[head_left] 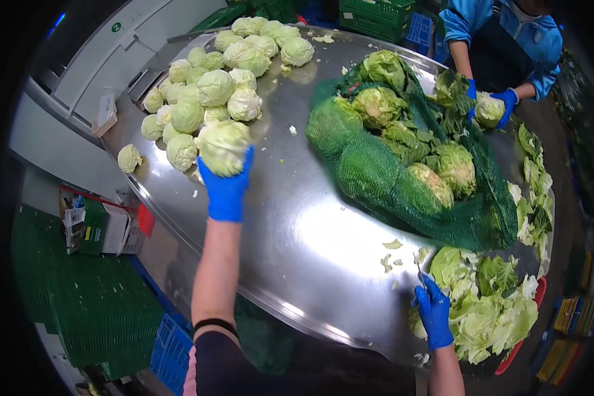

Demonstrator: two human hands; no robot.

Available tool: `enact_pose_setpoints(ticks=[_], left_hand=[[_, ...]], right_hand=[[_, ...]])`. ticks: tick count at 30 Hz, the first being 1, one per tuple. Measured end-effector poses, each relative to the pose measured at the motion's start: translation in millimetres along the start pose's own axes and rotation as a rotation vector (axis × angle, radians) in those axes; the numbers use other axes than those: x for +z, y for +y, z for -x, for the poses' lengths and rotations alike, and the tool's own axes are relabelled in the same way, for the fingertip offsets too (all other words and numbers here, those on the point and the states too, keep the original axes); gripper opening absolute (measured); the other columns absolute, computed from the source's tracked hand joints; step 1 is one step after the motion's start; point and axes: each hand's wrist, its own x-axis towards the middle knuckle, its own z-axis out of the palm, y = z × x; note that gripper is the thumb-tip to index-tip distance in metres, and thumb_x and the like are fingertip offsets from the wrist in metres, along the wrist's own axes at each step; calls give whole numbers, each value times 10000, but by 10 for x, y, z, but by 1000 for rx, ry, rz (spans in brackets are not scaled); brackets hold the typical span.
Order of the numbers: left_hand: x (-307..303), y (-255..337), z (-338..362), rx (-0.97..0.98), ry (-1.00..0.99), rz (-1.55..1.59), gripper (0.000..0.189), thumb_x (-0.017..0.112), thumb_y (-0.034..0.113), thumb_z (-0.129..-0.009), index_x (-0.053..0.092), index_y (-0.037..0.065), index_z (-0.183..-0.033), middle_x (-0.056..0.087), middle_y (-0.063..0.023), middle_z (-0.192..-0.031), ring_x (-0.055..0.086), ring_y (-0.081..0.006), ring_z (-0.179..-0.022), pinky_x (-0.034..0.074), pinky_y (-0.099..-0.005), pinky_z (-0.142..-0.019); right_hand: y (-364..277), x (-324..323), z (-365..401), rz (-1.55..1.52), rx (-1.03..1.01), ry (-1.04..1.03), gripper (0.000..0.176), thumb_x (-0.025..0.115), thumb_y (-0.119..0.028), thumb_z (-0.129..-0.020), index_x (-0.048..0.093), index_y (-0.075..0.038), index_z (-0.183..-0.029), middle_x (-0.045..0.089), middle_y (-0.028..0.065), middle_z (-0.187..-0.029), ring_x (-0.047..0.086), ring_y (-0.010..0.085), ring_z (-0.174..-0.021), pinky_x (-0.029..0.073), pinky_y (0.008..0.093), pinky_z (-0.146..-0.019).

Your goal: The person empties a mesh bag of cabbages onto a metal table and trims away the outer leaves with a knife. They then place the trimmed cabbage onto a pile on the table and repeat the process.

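My left hand (226, 191), in a blue glove, grips a pale green cabbage (223, 146) from its near side, beside a pile of trimmed cabbages (187, 113) on the steel table (280, 218). Closed around a small knife (419, 265) is my gloved right hand (434, 310), at the table's near right; the blade points away from me and the handle is mostly hidden. Loose cabbage leaves (488, 323) lie heaped right beside that hand. Beyond it a green net bag (369, 175) lies partly opened, with untrimmed cabbages (455, 168) showing.
Across the table a co-worker in a blue jacket (534, 49) holds a cabbage (489, 109) in blue gloves. More leaves (538, 185) line the right edge. Green crates (376, 18) stand behind the table, and stacked green crates (99, 297) with a blue crate (171, 353) stand at lower left.
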Motion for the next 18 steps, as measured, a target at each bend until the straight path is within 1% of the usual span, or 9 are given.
enact_pose_setpoints(ticks=[1, 2, 3, 4, 6, 10, 15, 17, 18], left_hand=[[-171, 80, -281, -42, 97, 73, 597, 409, 528, -930, 376, 157, -1397, 380, -130, -1430, 407, -362, -1270, 412, -615, -980], [-211, 251, -542, -203, 315, 590, 649, 405, 571, -916, 355, 162, -1417, 355, -113, -1456, 380, -376, -1287, 378, -640, -995], [-292, 387, -717, -200, 263, 611, 689, 423, 595, -898, 340, 167, -1430, 325, -107, -1481, 349, -379, -1310, 348, -652, -1012], [-492, 342, -925, 73, 149, 22, 718, 445, 596, -889, 320, 156, -1443, 289, -98, -1505, 298, -379, -1347, 314, -656, -1033], [-548, 604, -1186, -24, 182, 605, 732, 461, 583, -888, 297, 150, -1455, 256, -88, -1522, 269, -395, -1365, 272, -664, -1052], [-49, 863, -1176, -31, 382, 499, 740, 472, 582, -884, 296, 152, -1460, 269, -91, -1519, 273, -417, -1365, 229, -666, -1071], [546, 619, -646, -320, -42, 242, 608, 308, 423, -997, 246, 46, -1470, 208, -157, -1543, 200, -391, -1408, 131, -537, -1153], [850, 373, -196, -468, -80, 159, 605, 294, 437, -1001, 278, 47, -1463, 254, -186, -1521, 260, -386, -1391, 276, -522, -1103], [410, 29, -270, -520, -674, 218, 612, 301, 451, -998, 293, 48, -1458, 309, -185, -1496, 356, -357, -1345, 366, -481, -1048]], right_hand=[[30, 10, 29, -4, -9, 2, 425, 639, -196, -901, 553, -71, -1298, 600, 32, -663, 551, 87, -562, 452, 263, -547], [48, 9, 67, -35, 34, -10, 407, 637, -194, -904, 563, -52, -1279, 606, 39, -672, 554, 86, -565, 453, 261, -547], [56, 11, 88, -68, 76, -20, 390, 635, -191, -908, 574, -33, -1260, 611, 45, -681, 557, 85, -568, 454, 259, -548], [49, 14, 107, -72, 72, -15, 390, 635, -191, -908, 574, -33, -1260, 611, 45, -681, 557, 85, -568, 454, 259, -548], [42, 31, 146, -41, 116, -24, 378, 644, -188, -904, 587, -33, -1244, 626, 55, -704, 563, 80, -578, 457, 249, -555], [94, 52, 185, -10, 130, -38, 374, 638, -214, -903, 592, -29, -1226, 666, 74, -796, 608, 103, -657, 489, 261, -639], [172, 62, 328, -92, 41, 143, 378, 594, -206, -909, 539, -35, -1242, 627, 138, -1186, 608, 218, -1082, 469, 348, -913], [463, 38, 453, -216, 86, 138, 350, 551, -242, -933, 551, -65, -1234, 635, 137, -1158, 627, 232, -1023, 469, 353, -895], [480, -40, 511, -210, 218, 74, 356, 526, -279, -943, 555, -77, -1235, 647, 125, -1112, 642, 233, -962, 475, 345, -868]])
